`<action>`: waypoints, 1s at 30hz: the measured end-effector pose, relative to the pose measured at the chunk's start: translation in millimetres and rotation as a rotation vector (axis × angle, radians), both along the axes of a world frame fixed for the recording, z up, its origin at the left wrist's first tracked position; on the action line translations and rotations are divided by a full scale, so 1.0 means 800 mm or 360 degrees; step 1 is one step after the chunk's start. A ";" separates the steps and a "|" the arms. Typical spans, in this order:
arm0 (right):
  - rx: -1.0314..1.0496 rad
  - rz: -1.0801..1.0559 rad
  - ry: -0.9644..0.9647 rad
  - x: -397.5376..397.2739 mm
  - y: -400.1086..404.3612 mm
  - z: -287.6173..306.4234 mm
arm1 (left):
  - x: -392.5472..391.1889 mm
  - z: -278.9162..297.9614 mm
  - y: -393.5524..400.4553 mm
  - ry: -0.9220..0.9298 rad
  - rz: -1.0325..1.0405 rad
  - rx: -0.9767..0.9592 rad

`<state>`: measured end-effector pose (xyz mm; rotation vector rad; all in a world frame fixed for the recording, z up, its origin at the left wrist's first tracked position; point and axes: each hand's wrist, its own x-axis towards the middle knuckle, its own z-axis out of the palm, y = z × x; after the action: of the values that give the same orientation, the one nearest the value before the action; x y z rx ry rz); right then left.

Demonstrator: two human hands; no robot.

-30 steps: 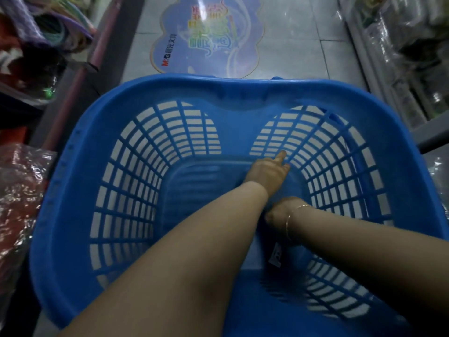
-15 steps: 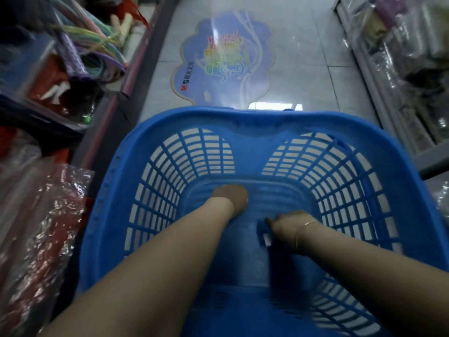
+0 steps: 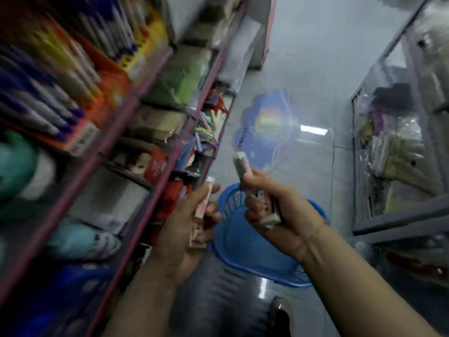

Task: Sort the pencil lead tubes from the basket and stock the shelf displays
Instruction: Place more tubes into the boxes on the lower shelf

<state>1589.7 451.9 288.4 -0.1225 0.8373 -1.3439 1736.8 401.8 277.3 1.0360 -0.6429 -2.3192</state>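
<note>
Both hands are holding lead tubes: the left hand (image 3: 192,222) is gripping a pinkish tube (image 3: 202,215) standing nearly upright, and the right hand (image 3: 279,212) is clutching several tubes (image 3: 252,188), long axes slanting up toward the left. The shelf (image 3: 136,132) is lying to the left, nearer the left hand. The basket (image 3: 247,246) is sitting on the floor (image 3: 315,76) below, in a narrow, blurred aisle.

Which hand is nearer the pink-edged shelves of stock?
Left. The left hand, gripping a lead tube, is close beside the shelves; the right hand, holding more tubes, is farther out, above the blue basket.
</note>
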 end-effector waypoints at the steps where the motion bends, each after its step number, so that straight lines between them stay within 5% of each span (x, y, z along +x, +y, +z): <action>1: -0.0074 0.0081 0.0006 0.016 0.003 0.054 | 0.020 0.056 0.012 -0.0080 0.0069 -0.0069; 7: -0.0295 0.0522 0.0212 0.096 0.018 0.299 | 0.124 0.318 0.084 -0.0428 0.0286 -0.0389; 13: -0.0650 0.1024 0.0620 0.180 0.023 0.441 | 0.219 0.454 0.157 -0.0593 0.0663 -0.0673; 18: -0.0903 0.1494 0.0991 0.276 0.042 0.507 | 0.295 0.497 0.216 -0.0768 0.1200 -0.0634; 23: -0.1033 0.1846 0.1077 0.381 0.070 0.519 | 0.370 0.512 0.289 -0.1021 0.1367 -0.0728; 30: -0.0752 0.1678 0.1321 0.524 0.094 0.464 | 0.479 0.471 0.326 -0.1746 0.1540 -0.0507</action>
<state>2009.1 527.1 659.9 -1.3660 0.8896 -0.4032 2120.2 663.0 653.8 1.8687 -0.6235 -0.6964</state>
